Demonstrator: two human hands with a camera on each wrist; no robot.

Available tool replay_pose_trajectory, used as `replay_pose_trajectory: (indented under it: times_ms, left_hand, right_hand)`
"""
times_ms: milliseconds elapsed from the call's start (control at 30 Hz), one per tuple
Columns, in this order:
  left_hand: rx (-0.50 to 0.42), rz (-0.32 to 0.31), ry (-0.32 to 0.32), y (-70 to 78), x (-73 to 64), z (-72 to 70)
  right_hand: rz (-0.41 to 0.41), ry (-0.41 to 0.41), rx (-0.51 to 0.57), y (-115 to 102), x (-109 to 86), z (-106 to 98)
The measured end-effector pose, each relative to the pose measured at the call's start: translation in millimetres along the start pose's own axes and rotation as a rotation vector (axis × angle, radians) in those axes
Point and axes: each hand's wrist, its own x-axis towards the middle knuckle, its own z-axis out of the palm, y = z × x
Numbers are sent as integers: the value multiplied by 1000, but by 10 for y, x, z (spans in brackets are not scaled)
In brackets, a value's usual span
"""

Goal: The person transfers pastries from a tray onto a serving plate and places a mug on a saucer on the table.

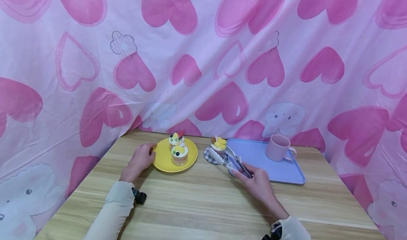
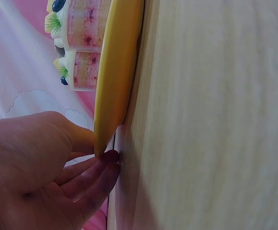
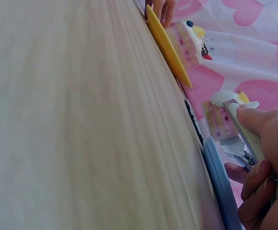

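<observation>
My left hand [image 1: 140, 160] pinches the near-left rim of a yellow plate [image 1: 192, 151], thumb on top and fingers below the edge, as the left wrist view shows. Two dessert cups stand on that plate: a front dessert cup [image 1: 180, 157] with fruit and a blueberry, and a rear dessert cup [image 1: 174, 138] with a strawberry piece. With my right hand [image 1: 259, 185] I grip metal tongs [image 3: 248, 129] with pale tips. The tips lie either side of a third dessert cup [image 1: 219, 143], topped with yellow fruit, over a black-and-white checked coaster [image 1: 208, 157].
A blue tray [image 1: 254, 151] lies right of the coaster, its left edge close to the tongs. A pink mug [image 1: 276, 149] stands on the tray, handle to the right. Behind the wooden table [image 1: 190, 204] hangs a pink heart-patterned curtain [image 1: 203, 77].
</observation>
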Motion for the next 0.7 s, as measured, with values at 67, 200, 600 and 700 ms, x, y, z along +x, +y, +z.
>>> replay_pose_trajectory:
  times_ms: [67,200,600,700]
  left_hand:
    - [-2,0,0,-2,-3,-3]
    - [-8,-7,-5,9,-14,-9]
    - [0,3,2,11,-5,5]
    - [-1,3,6,-8,5,16]
  right_hand:
    - [-7,-6,16,-33,-4,33]
    - [-13,-16,37,-107,-4,101]
    - [-58,2,44,-224,7,218]
    - [-57,-4,67,-248,16,238]
